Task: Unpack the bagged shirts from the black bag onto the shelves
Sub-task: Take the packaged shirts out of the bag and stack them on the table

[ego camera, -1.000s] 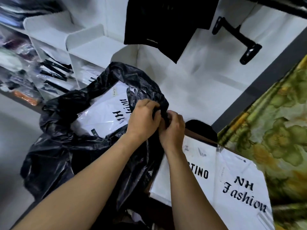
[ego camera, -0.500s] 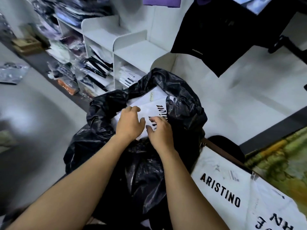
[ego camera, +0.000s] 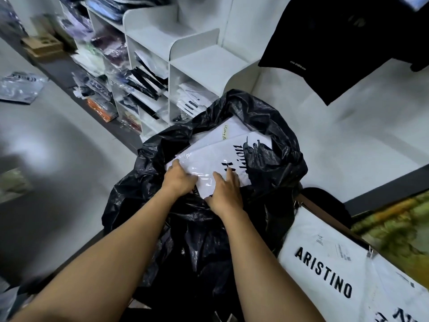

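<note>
Top bagged shirt (ego camera: 209,159), not yet out of black bag (ego camera: 276,163), is grasped by left grip (ego camera: 178,180) and pressed by flat right grip (ego camera: 226,191).

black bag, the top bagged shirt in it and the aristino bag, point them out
black bag (ego camera: 267,117), head view, far rim
top bagged shirt (ego camera: 204,156), head view, white face left of its lettering
aristino bag (ego camera: 308,231), head view, white area above the lettering
</note>
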